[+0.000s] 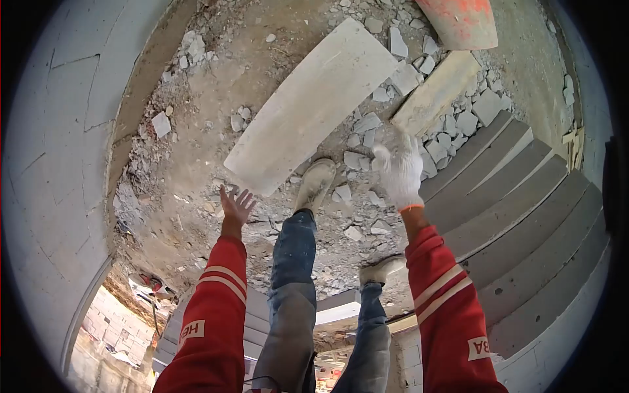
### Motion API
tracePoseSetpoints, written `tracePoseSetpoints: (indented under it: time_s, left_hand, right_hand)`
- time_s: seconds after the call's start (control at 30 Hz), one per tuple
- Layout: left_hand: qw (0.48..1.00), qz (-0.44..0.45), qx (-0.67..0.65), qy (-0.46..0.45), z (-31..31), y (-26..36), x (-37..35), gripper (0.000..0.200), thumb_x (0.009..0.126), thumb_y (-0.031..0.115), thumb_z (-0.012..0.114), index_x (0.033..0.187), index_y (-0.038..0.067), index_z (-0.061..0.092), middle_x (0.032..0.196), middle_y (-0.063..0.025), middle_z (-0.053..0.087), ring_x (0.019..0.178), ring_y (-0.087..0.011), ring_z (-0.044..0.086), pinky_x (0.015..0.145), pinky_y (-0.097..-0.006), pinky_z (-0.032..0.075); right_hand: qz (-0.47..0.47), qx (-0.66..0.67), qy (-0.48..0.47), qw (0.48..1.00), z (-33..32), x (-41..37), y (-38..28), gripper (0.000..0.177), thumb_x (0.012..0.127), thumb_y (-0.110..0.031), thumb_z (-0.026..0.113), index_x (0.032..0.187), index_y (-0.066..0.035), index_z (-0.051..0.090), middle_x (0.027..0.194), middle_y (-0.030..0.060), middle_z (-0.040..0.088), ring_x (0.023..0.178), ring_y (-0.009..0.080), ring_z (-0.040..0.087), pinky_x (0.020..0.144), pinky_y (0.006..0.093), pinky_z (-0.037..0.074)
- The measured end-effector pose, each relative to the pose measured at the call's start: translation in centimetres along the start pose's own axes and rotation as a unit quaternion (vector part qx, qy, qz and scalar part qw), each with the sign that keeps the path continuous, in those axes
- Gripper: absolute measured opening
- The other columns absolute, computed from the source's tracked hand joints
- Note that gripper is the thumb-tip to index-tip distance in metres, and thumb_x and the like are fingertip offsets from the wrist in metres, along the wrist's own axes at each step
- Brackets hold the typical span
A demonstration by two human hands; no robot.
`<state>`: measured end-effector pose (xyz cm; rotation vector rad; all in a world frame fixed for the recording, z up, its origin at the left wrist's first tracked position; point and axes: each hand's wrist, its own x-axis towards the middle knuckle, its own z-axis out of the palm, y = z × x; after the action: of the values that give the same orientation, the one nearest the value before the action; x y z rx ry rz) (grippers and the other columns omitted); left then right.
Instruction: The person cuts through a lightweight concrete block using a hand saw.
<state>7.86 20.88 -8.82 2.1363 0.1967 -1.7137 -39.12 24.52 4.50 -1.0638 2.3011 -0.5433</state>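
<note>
My left hand [238, 204] is bare, with its fingers spread and nothing held, just below the lower end of a long pale slab [311, 105] lying on the rubble. My right hand [401, 171] wears a white knitted glove with an orange cuff. Its fingers are apart and hold nothing; it is over broken pieces, below a narrower yellowish board [437, 93] and left of a row of grey blocks [524, 216]. Neither hand touches the slab.
An orange-marked bucket or tube [462, 23] stands at the top right. Broken chunks [488, 107] litter the dirt floor. A block wall [59, 131] runs along the left. My shoes [316, 183] are among the debris, and more blocks lie behind my legs.
</note>
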Motion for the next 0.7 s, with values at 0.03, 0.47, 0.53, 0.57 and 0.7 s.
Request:
tracePoseSetpoints:
  time_s: [0.03,0.47,0.53,0.57,0.7]
  left_hand:
    - [0.999,-0.002,-0.028,-0.017,0.5,0.0,1.9,0.099,0.090,0.082,0.043,0.162,0.016,0.027,0.162,-0.0204,0.034,0.147,-0.0405,0.037,0.120,-0.0611,0.027]
    - [0.979,0.151,-0.134,0.012,3.4,-1.3,1.0,0.079,0.102,0.071,0.033,0.159,0.017,0.035,0.160,-0.0063,0.041,0.146,-0.0308,0.039,0.122,-0.0478,0.030]
    - [0.978,0.150,-0.138,0.031,1.7,0.4,-6.3,0.079,0.102,0.071,0.033,0.158,0.015,0.036,0.160,-0.0060,0.041,0.145,-0.0301,0.039,0.122,-0.0460,0.028]
    - [0.974,0.206,-0.089,0.014,-0.5,1.0,-8.7,0.087,0.098,0.077,0.033,0.159,0.015,0.033,0.160,-0.0081,0.039,0.146,-0.0317,0.037,0.121,-0.0477,0.030]
    - [0.975,0.222,-0.017,-0.014,-8.5,6.8,-23.7,0.085,0.104,0.068,0.034,0.161,0.006,0.026,0.161,-0.0119,0.038,0.145,-0.0278,0.039,0.121,-0.0425,0.031]
  right_hand:
    - [-0.041,-0.069,0.021,0.997,1.9,6.0,-0.1,0.070,0.088,-0.044,0.075,0.137,0.002,0.057,0.128,0.0249,0.061,0.119,0.0415,0.060,0.099,0.0467,0.051]
    - [-0.017,-0.120,-0.038,0.992,8.6,27.4,3.5,0.113,0.080,-0.088,0.048,0.142,0.006,0.054,0.148,0.0337,0.048,0.133,0.0476,0.053,0.115,0.0460,0.038]
    - [0.118,-0.054,-0.161,0.978,6.5,24.0,1.7,0.107,0.083,-0.083,0.050,0.142,0.006,0.053,0.138,0.0332,0.058,0.131,0.0468,0.055,0.113,0.0472,0.038]
    - [0.104,-0.047,-0.131,0.985,5.6,21.4,0.2,0.104,0.085,-0.081,0.050,0.142,0.005,0.053,0.135,0.0329,0.060,0.130,0.0467,0.056,0.111,0.0477,0.039]
    - [0.227,0.003,-0.159,0.961,1.2,10.1,-5.1,0.094,0.087,-0.071,0.057,0.139,0.007,0.054,0.130,0.0355,0.063,0.126,0.0480,0.058,0.108,0.0493,0.043]
